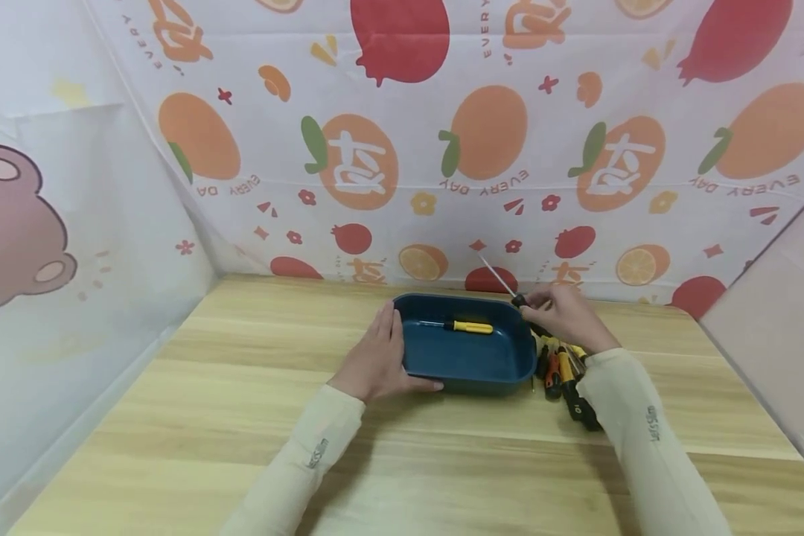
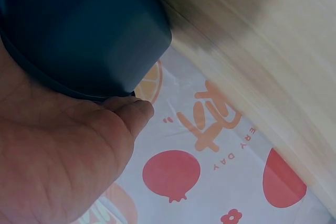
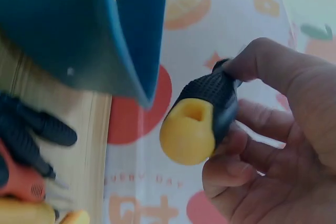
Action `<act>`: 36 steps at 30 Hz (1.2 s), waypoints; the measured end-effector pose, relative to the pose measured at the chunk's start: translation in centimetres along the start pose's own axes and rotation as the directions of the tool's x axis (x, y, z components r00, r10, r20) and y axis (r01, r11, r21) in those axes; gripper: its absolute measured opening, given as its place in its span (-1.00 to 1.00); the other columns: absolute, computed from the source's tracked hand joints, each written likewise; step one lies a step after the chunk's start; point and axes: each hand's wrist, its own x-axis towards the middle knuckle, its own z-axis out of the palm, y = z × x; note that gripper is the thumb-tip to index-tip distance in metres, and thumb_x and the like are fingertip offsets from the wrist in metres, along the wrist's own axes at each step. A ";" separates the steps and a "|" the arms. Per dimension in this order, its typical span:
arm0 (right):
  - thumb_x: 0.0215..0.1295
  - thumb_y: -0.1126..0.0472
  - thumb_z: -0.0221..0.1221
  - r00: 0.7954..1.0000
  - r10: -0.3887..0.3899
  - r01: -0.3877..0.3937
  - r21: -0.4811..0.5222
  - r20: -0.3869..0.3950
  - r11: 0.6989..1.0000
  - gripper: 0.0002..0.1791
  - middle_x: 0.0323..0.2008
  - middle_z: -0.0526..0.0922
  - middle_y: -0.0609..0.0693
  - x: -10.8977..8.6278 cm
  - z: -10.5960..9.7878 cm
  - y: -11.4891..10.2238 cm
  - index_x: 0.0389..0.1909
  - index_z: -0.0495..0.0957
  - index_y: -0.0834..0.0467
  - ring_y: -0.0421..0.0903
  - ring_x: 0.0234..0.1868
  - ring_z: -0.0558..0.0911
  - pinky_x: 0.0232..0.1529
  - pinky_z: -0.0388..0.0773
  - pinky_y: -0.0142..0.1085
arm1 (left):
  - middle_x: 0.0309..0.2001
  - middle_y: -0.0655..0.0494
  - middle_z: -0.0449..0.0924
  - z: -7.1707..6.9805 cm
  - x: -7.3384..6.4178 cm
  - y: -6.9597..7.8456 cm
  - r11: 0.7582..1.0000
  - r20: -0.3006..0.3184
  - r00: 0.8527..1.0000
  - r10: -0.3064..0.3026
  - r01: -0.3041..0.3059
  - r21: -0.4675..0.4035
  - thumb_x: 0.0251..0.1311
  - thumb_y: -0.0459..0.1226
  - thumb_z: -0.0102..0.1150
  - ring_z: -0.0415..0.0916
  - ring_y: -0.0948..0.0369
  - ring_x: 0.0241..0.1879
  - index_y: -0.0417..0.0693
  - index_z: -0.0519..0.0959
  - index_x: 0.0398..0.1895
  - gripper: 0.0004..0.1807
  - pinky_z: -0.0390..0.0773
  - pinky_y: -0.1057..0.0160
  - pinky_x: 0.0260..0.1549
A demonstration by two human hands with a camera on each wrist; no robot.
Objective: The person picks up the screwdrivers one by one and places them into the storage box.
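A dark blue bin (image 1: 465, 376) stands on the table with a small yellow-and-black screwdriver (image 1: 472, 327) lying inside. My left hand (image 1: 377, 359) rests against the bin's left end, fingers extended along its side and thumb along the front. Above the bin's right rear corner, my right hand (image 1: 563, 316) pinches a screwdriver (image 3: 210, 100) with a black grip and yellow end cap. Its metal shaft points up and to the left. Several black, orange and yellow hand tools (image 1: 563, 376) lie in a pile right of the bin, partly hidden by my right forearm.
The wooden table (image 1: 254, 417) meets a fruit-printed cloth (image 1: 415, 186) close behind the bin. Pale side panels stand at left and right, the left one (image 1: 94, 223) printed with a bear.
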 end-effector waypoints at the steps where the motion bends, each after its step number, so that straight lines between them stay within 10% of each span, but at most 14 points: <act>1: 0.39 0.21 0.25 1.000 -0.012 0.012 -0.002 0.012 1.000 -0.74 -0.24 0.68 0.12 0.3 0.2 -0.3 -0.08 0.71 0.32 0.03 -0.26 0.60 -0.30 0.59 -0.21 | 0.61 -0.27 -0.25 0.0 0.0 0.0 1.000 -0.003 1.000 0.004 -0.004 0.002 -0.20 0.58 0.22 -0.18 -0.12 0.58 -0.40 -0.10 0.57 0.56 0.11 0.04 0.48; 16: 0.39 0.22 0.28 0.973 -0.180 0.204 -0.173 0.146 0.964 -0.69 -0.10 0.70 0.13 2.9 4.5 -2.2 0.05 0.67 0.31 0.01 -0.15 0.61 0.01 0.65 -0.03 | 0.60 -0.29 -0.19 -0.6 0.0 0.2 1.000 -0.029 0.999 0.024 -0.024 0.016 -0.19 0.58 0.21 -0.11 -0.14 0.56 -0.41 -0.09 0.57 0.56 0.17 0.01 0.45; 36: 0.36 0.21 0.32 0.947 -0.181 0.252 -0.268 0.265 0.930 -0.75 -0.13 0.66 0.01 3.8 7.9 -1.6 0.00 0.73 0.20 -0.07 -0.13 0.63 0.04 0.64 -0.08 | 0.60 -0.31 -0.20 -0.2 -0.3 0.0 0.999 -0.017 1.000 0.022 -0.022 0.023 -0.18 0.59 0.18 -0.12 -0.12 0.57 -0.43 -0.09 0.56 0.56 0.12 0.04 0.48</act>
